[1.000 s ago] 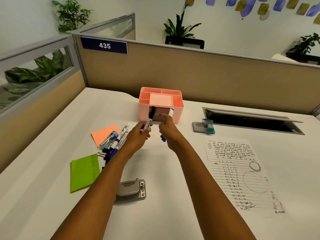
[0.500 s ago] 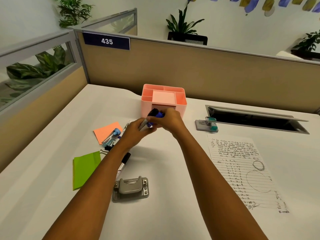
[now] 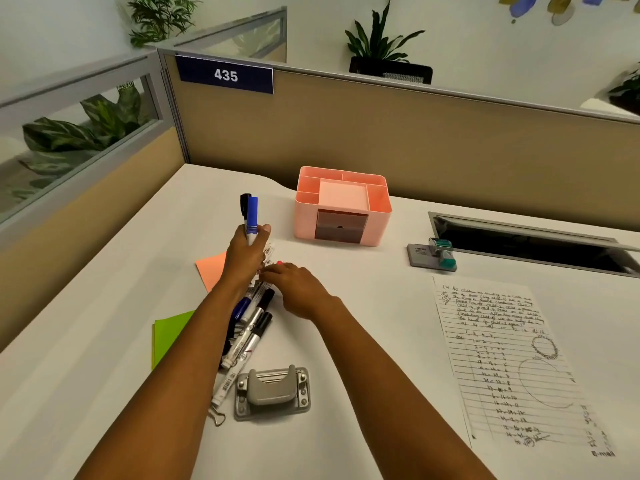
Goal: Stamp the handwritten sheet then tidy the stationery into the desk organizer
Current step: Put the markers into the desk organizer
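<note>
Head view: left hand (image 3: 247,252) grips two markers (image 3: 250,216) upright; right hand (image 3: 296,285), fingers relaxed, touches loose markers (image 3: 252,327) mid-desk. Risk: bundled markers slipping while gathering more.

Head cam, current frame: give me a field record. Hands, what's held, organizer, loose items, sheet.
left hand: grips two markers upright, one blue-capped, one black-capped
right hand: fingers reach into the loose markers on the desk; grasp unclear
organizer: pink, at the back of the desk, pink note pad in its centre, no markers in it
other loose items: hole punch, binder clip, green paper, orange note
stamp: right of the organizer
handwritten sheet: flat at right, round marks on it
</note>
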`<control>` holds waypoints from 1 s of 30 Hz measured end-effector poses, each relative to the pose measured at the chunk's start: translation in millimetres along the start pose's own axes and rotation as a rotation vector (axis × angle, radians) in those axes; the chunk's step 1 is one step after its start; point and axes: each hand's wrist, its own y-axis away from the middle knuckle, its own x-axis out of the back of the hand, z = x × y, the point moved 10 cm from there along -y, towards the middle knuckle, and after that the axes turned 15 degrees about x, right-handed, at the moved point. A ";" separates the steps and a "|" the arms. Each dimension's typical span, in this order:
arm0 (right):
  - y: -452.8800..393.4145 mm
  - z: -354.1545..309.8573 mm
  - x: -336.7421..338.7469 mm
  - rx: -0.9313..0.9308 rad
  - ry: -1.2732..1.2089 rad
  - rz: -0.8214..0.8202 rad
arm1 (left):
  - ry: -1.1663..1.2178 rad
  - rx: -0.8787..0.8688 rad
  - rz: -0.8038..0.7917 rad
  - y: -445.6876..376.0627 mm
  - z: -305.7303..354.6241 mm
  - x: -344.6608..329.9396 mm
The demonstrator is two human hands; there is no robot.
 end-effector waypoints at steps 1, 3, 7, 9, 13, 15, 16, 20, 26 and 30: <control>-1.7 -0.1 -1.7 0.021 0.028 0.007 | 0.001 0.006 0.001 -2.4 -0.9 1.6; -3.2 1.2 -2.0 0.057 0.088 0.038 | 0.003 0.016 0.004 -6.2 -2.5 4.8; -0.4 7.3 3.0 0.079 0.152 0.058 | -0.011 0.020 0.011 -7.6 -5.3 8.3; 1.5 10.0 2.9 0.078 0.165 0.042 | -0.009 0.017 0.026 -7.1 -6.2 10.0; 3.3 10.4 -0.8 0.099 0.172 0.014 | 0.001 0.014 0.038 -5.9 -5.9 9.9; 4.7 11.1 -3.5 0.113 0.223 -0.021 | 0.002 0.015 0.036 -5.0 -6.6 8.8; 6.3 11.9 -4.8 0.113 0.230 -0.039 | 0.000 0.017 0.034 -4.6 -7.2 8.1; 16.0 21.2 -2.0 0.059 0.135 -0.078 | 0.020 0.030 0.019 -3.5 -9.4 7.7; 34.8 39.0 -11.2 -0.050 0.062 -0.149 | 0.071 0.064 0.017 2.0 -15.8 4.6; 51.8 52.3 -14.9 -0.181 -0.168 -0.058 | 0.150 0.085 -0.009 8.1 -19.7 -1.2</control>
